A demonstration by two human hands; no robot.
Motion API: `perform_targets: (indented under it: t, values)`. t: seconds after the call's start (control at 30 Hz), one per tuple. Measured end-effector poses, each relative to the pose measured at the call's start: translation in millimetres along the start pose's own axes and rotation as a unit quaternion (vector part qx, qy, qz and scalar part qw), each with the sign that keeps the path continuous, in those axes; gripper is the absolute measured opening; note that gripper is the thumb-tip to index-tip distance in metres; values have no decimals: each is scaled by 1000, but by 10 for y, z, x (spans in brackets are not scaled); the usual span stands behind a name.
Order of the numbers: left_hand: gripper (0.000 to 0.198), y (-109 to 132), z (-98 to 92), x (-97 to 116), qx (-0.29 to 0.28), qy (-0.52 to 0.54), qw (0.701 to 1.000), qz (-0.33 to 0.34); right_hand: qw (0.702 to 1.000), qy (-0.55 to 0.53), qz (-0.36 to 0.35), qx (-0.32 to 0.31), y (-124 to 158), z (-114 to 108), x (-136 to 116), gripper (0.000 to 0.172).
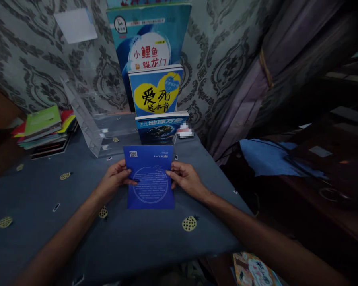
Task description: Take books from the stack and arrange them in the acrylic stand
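A thin blue booklet (pixel 150 159) is held between my two hands above the table. Its printed side faces me upside down, with a QR code near the top and text inside a ring. My left hand (pixel 118 174) grips the left edge, thumb on the front. On the opposite edge my right hand (pixel 185 178) pinches with thumb and fingers. Just beyond stands a clear acrylic display rack (pixel 91 123). In front-to-back steps it bears a dark blue book (pixel 158 130), a blue book with a yellow heart (pixel 156 93) and a tall teal book (pixel 149 33).
A patterned dark cloth covers the table (pixel 62 210). At the back left lies a stack of colourful booklets (pixel 44 123). A partly blurred white item (pixel 185 131) sits right of the rack. Below the front edge is another book (pixel 255 270). A curtain (pixel 241 87) hangs on the right.
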State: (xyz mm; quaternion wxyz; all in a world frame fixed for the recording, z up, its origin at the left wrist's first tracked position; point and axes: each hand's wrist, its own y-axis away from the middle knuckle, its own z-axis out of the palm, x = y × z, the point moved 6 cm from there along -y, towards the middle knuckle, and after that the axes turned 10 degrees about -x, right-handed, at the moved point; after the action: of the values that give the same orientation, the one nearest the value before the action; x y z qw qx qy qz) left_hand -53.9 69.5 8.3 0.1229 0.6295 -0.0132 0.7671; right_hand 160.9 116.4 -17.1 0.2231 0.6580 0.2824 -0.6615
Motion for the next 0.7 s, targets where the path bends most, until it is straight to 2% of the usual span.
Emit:
perform_targets:
  t: [0.17, 0.47, 0.7]
  values:
    - [42, -118, 65, 68, 3, -25, 999, 39, 996, 35, -62, 58, -97, -194, -83, 31]
    - [39, -520, 140, 294, 37, -62, 989, 132, 978, 115, -124, 122, -450, -565, -187, 25]
    - [24, -718, 176, 623, 72, -115, 966, 221, 963, 151, -157, 161, -802, -817, -396, 23]
